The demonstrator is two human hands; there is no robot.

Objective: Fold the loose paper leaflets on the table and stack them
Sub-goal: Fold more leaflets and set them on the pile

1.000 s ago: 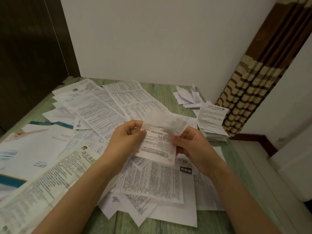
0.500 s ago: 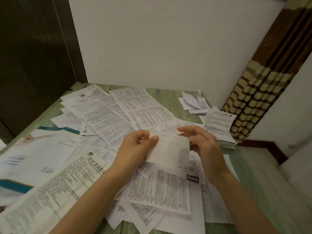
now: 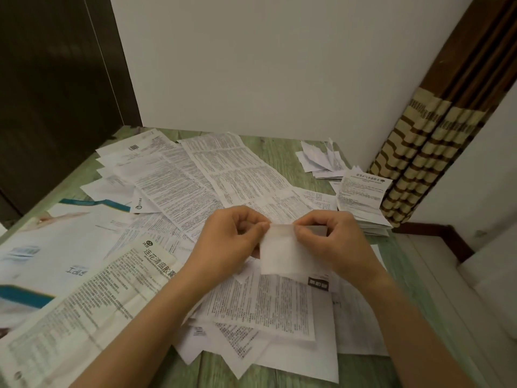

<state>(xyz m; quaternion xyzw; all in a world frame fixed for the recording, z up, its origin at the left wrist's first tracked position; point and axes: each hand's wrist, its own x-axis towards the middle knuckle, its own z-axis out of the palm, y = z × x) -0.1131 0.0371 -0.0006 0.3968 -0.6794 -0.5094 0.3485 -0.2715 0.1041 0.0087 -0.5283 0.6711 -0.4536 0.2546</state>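
Observation:
A small folded white leaflet [image 3: 281, 252] hangs above the middle of the table, blank side toward me. My left hand [image 3: 232, 242] pinches its top left corner and my right hand [image 3: 333, 242] pinches its top right corner along the upper fold. Under both hands lie several loose printed leaflets [image 3: 201, 180] spread over the green wooden table [image 3: 277, 152]. A stack of folded leaflets [image 3: 361, 200] sits at the right edge, and a smaller heap of folded papers [image 3: 321, 159] lies behind it.
Large glossy sheets with teal bands [image 3: 56, 239] cover the table's left side. A white wall stands behind the table, a dark panel at the left. A striped brown and cream curtain [image 3: 428, 147] hangs at the right, past the table's edge.
The leaflet went from half open with print showing to a smaller folded piece with its blank side up. Both hands have come together at its top edge.

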